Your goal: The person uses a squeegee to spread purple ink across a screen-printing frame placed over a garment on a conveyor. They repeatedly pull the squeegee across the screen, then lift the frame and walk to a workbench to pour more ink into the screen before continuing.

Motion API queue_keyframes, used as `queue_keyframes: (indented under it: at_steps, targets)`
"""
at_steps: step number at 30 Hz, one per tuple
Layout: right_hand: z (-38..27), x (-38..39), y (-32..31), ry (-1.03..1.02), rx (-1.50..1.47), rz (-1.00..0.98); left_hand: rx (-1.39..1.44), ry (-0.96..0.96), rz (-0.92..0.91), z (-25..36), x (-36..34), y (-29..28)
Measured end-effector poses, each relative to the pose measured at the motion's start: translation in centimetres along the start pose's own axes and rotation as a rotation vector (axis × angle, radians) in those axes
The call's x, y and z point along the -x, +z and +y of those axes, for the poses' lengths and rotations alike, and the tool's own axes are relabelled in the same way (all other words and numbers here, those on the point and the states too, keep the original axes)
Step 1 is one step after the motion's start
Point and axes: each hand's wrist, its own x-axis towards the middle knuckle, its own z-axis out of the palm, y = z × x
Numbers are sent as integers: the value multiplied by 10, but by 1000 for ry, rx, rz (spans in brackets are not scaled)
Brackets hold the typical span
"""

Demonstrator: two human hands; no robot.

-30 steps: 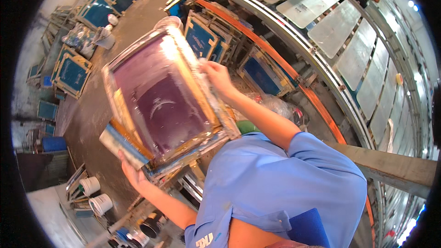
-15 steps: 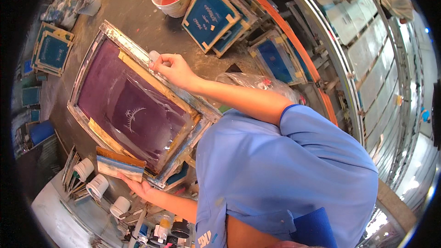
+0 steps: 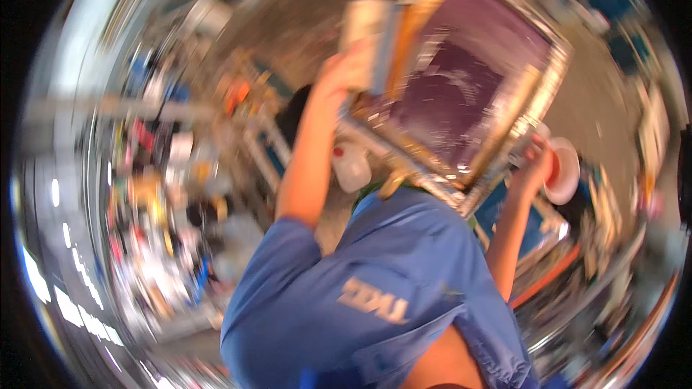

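Observation:
A wooden-framed printing screen with dark purple mesh and a pale curved motif lies in front of me. My left hand is closed on the pale side of a squeegee, which has a blue band and an orange-brown edge. The squeegee is held upright at the left side of the screen. At the screen's right edge is my right hand, fingers bent, next to a small whitish round piece. Blur hides how the fingers meet that piece. Strips of yellowish tape run along the frame.
A white bucket with red liquid stands right beside my right hand. Blue-meshed screens lean below it. A whitish jug with a red spot sits under my left forearm. Cluttered tools and containers fill the left side, blurred.
The whole view has swung round, so the screen now appears upper right. My left hand still has the squeegee, raised beside the screen. My right hand remains by the frame's edge, now near the bucket.

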Motion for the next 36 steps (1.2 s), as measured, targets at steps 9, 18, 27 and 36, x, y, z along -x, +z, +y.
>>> queue_keyframes:
  at_steps: [9,18,27,36]
  targets:
    - [-46,-65,-91,138,-19,-254,47,-18,358,-108,81,73]
    - [-6,-115,-108,77,-13,-412,126,218,545,-182,136,95]
    - [61,-130,34,36,264,-853,365,262,847,-274,215,54]
    - [102,-105,223,-7,577,-1286,550,370,1114,-256,191,10]
